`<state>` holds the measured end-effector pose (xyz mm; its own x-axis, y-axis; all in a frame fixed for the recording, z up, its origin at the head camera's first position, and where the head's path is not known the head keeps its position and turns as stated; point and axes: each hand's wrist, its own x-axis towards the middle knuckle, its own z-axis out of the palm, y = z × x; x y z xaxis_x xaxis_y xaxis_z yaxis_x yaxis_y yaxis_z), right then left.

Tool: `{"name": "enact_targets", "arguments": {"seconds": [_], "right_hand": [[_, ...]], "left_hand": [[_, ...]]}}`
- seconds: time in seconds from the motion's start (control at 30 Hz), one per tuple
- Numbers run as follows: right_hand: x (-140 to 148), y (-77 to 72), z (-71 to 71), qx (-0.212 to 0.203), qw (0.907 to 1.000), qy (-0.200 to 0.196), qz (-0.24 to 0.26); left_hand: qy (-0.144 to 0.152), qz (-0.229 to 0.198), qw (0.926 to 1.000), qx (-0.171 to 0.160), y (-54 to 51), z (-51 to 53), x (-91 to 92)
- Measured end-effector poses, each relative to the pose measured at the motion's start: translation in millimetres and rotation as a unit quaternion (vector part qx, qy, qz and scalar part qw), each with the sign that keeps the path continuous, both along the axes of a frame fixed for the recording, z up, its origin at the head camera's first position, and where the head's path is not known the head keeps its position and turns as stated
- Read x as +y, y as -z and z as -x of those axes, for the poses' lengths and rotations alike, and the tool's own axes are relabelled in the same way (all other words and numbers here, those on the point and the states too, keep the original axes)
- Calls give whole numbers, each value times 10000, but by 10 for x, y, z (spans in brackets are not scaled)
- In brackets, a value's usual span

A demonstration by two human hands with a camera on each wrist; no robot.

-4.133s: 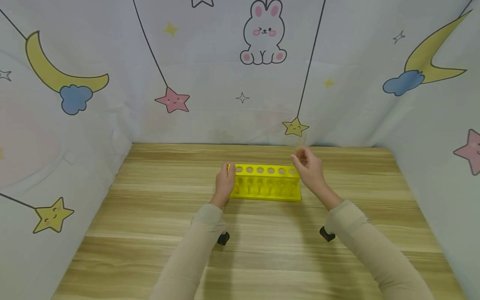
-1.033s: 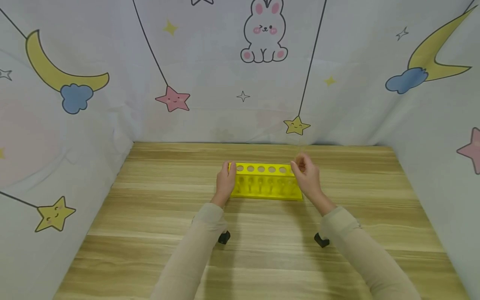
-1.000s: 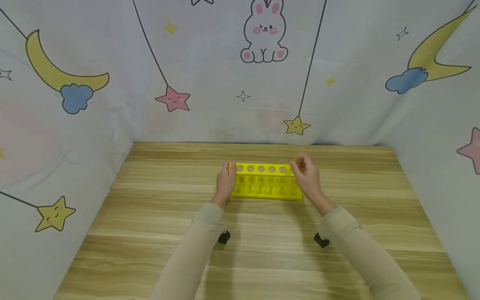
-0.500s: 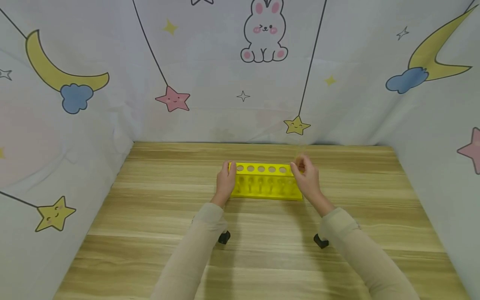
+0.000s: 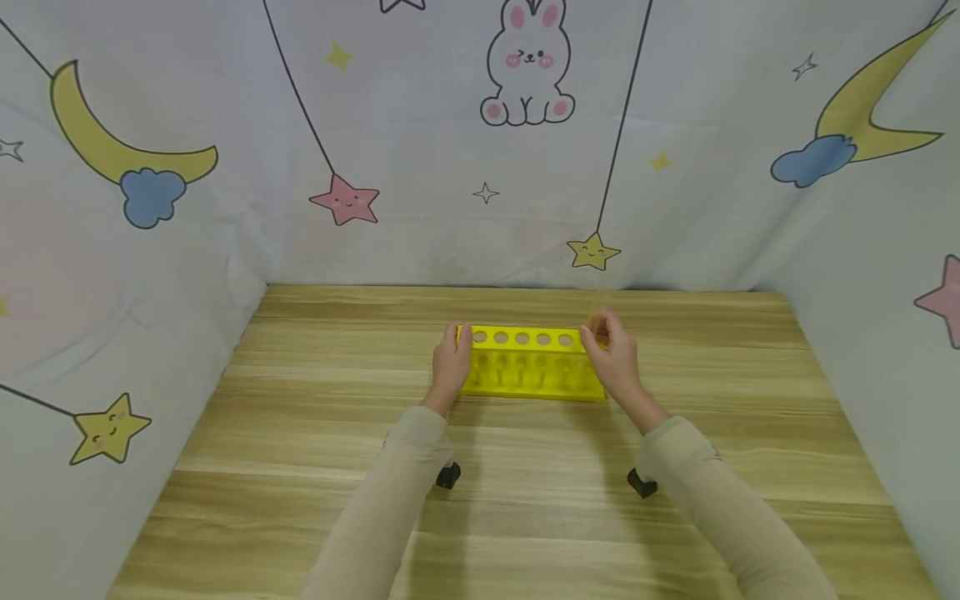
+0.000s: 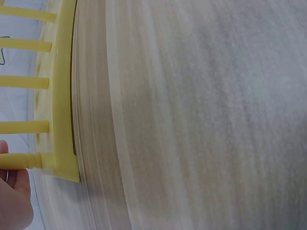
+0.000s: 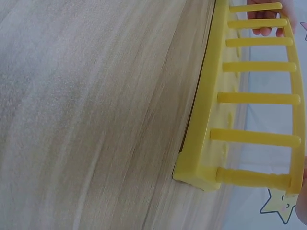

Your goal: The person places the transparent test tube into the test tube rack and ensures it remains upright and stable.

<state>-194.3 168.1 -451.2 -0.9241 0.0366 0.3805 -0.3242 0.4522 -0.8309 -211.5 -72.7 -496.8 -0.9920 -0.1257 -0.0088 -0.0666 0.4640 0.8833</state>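
A yellow test tube rack stands upright on the table, a row of round holes along its top. My left hand grips its left end, thumb on the near side of the top bar. In the left wrist view that hand is around the end post. At the rack's right end, my right hand pinches a clear, barely visible test tube that rises above the fingers. The hand covers the rightmost hole, so the tube's lower end is hidden. In the right wrist view only a bit of that hand shows.
The rack stands on a wood-grain table, toward its back edge. White printed cloth encloses the back and both sides. A black wrist camera sits under the left sleeve, another black camera under the right.
Compared with about four seconds ago, my right hand and the test tube are slightly lower, at the rack's right end hole. Over the last second almost nothing moves; the left hand keeps its grip.
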Motion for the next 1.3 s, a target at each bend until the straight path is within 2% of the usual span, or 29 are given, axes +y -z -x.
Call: {"name": "enact_targets", "arguments": {"seconds": [0.13, 0.3, 0.5, 0.8, 1.07, 1.3], "right_hand": [[51, 78, 43, -215, 9997, -111, 51], [82, 74, 32, -381, 9992, -129, -64], [115, 49, 4, -504, 9978, -18, -431], [197, 111, -11, -453, 9965, 86, -696], [262, 126, -26, -344, 9977, -23, -583], [368, 112, -57, -210, 9992, -20, -340]], "left_hand": [[-36, 17, 10000, -16, 4, 4, 8], [-74, 13, 10000, -26, 4, -2, 17], [-116, 12, 9999, -21, 9, -5, 16], [-136, 2, 9999, 20, 20, 0, 17], [-49, 32, 10000, -54, 24, 12, -2], [-31, 93, 9999, -115, -29, 0, -12]]}}
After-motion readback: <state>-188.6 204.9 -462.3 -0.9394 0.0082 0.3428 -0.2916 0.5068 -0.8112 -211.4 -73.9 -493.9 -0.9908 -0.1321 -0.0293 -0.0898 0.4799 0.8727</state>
